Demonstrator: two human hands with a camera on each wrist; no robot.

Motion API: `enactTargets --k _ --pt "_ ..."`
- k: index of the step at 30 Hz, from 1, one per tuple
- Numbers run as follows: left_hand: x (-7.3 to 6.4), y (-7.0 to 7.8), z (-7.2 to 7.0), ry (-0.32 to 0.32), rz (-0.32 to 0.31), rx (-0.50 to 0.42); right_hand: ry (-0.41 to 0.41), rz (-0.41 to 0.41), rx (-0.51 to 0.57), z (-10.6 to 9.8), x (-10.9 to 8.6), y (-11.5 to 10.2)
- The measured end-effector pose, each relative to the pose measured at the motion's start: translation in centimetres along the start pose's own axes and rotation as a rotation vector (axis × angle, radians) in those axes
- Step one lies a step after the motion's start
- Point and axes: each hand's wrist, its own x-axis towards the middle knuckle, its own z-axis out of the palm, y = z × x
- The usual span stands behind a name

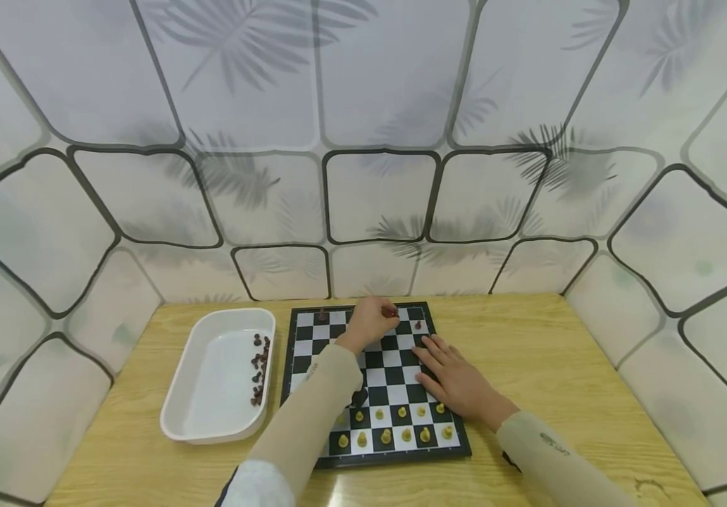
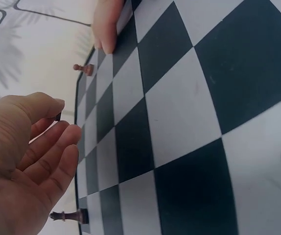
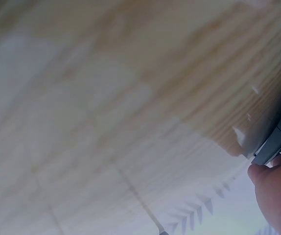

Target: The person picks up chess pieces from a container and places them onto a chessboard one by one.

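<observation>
A black-and-white chessboard lies on the table. Over its far rows, my left hand pinches a small dark reddish chess piece between thumb and fingertips; in the left wrist view mostly the fingers show and the piece is largely hidden. My right hand rests flat along the board's right edge, fingers extended over the squares. Near its fingertips stands a brown pawn. A taller brown piece with a crown-like top stands at the far left of the board.
A white tray left of the board holds several brown chess pieces along its right side. Several yellow chess pieces stand on the board's near rows. Bare wooden table extends to the right, and a patterned wall covering rises behind.
</observation>
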Motion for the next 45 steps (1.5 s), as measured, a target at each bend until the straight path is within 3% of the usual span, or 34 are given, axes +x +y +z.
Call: enactTargets --k 12,18,28,45 --pt "0.7 -0.6 0.6 0.003 -0.089 0.01 0.016 -0.007 0.0 0.1 0.2 0.0" --pt "1.2 -0.1 1.1 0.017 -0.101 0.078 0.035 -0.014 -0.009 0.2 0.1 0.2" --pt "2.0 0.2 2.4 0.046 -0.17 0.19 -0.023 0.012 -0.01 0.4 0.1 0.1" --pt "2.8 0.0 2.9 0.065 -0.225 0.173 0.005 -0.01 -0.035 0.1 0.0 0.2"
